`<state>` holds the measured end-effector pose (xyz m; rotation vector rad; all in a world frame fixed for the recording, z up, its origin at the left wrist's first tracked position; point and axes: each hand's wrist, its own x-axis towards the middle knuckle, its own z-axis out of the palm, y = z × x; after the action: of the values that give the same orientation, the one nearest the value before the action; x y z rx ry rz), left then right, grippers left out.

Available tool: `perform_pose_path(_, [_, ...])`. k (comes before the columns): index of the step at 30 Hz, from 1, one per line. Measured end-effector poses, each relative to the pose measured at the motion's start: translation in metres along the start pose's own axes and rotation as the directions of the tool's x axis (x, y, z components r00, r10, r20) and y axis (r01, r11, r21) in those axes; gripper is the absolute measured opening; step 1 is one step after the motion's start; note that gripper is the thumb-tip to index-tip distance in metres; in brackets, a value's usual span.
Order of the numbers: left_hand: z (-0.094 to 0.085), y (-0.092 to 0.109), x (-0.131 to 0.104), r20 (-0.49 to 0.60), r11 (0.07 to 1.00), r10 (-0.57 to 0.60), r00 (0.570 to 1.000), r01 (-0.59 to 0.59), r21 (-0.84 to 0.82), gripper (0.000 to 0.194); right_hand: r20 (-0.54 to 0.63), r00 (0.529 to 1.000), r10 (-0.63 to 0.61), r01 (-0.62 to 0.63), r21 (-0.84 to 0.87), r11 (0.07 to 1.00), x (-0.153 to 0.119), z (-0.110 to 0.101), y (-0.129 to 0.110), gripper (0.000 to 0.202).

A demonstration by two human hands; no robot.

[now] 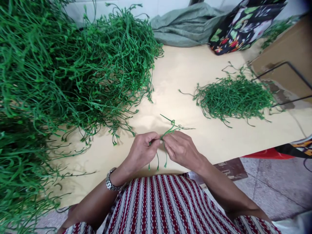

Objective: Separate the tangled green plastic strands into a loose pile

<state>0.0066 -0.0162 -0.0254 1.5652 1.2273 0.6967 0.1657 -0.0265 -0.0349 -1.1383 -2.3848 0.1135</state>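
My left hand (143,149), with a metal watch on the wrist, pinches thin green stems (168,132) near the table's front edge. My right hand (180,148) meets it fingertip to fingertip and is closed on the same stems. They look like artificial plant sprigs; a few ends hang below my fingers and others stick out above. Just beyond my hands, a loose green sprig (186,128) lies on the tabletop. My fingers hide where the stems join.
A big heap of green sprigs (73,71) covers the table's left side. A smaller pile (236,96) lies on the right, by a cardboard box (290,55) and a black wire frame (289,63). A grey-green sack (185,26) and a floral bag (243,29) stand behind.
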Motion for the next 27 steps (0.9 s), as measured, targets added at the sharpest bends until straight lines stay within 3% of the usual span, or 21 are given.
perform_pose_path(3, [0.0, 0.002, -0.002, 0.022, 0.979, 0.086, 0.996, -0.088, 0.186, 0.016, 0.055, 0.997, -0.044, 0.048, -0.059, 0.997, 0.0, -0.005, -0.001, 0.023])
perform_pose_path(5, [-0.002, 0.004, -0.003, 0.051, 0.975, 0.098, 0.994, -0.106, 0.197, 0.018, 0.055, 0.996, -0.064, 0.066, -0.029, 0.997, 0.001, -0.005, 0.0, 0.022])
perform_pose_path(10, [-0.01, 0.008, 0.0, 0.166, 0.994, 0.009, 0.986, 0.01, -0.112, 0.021, -0.022, 1.0, -0.003, 0.01, 0.306, 0.952, 0.003, -0.003, -0.001, 0.021])
perform_pose_path(13, [-0.017, 0.007, 0.001, 0.233, 0.947, -0.05, 0.971, 0.12, -0.297, 0.02, 0.098, 0.994, 0.054, -0.101, 0.575, 0.812, 0.003, -0.005, -0.002, 0.019])
perform_pose_path(16, [-0.021, 0.005, 0.002, 0.254, 0.904, -0.076, 0.964, 0.174, -0.391, 0.021, 0.204, 0.976, 0.07, -0.2, 0.733, 0.65, 0.002, -0.009, 0.001, 0.018])
perform_pose_path(21, [-0.014, 0.004, 0.003, 0.093, 0.942, -0.066, 0.993, 0.093, -0.322, 0.012, 0.224, 0.935, 0.274, -0.348, 0.723, 0.597, 0.001, -0.009, 0.007, 0.017])
perform_pose_path(25, [-0.005, 0.006, 0.001, -0.057, 0.993, 0.026, 0.998, -0.033, -0.115, 0.011, 0.227, 0.915, 0.334, -0.394, 0.682, 0.616, 0.001, -0.005, 0.003, 0.016])
perform_pose_path(27, [-0.004, 0.007, 0.001, -0.063, 0.997, 0.025, 0.998, -0.03, -0.073, 0.011, 0.233, 0.911, 0.342, -0.403, 0.685, 0.607, -0.001, -0.002, 0.002, 0.015])
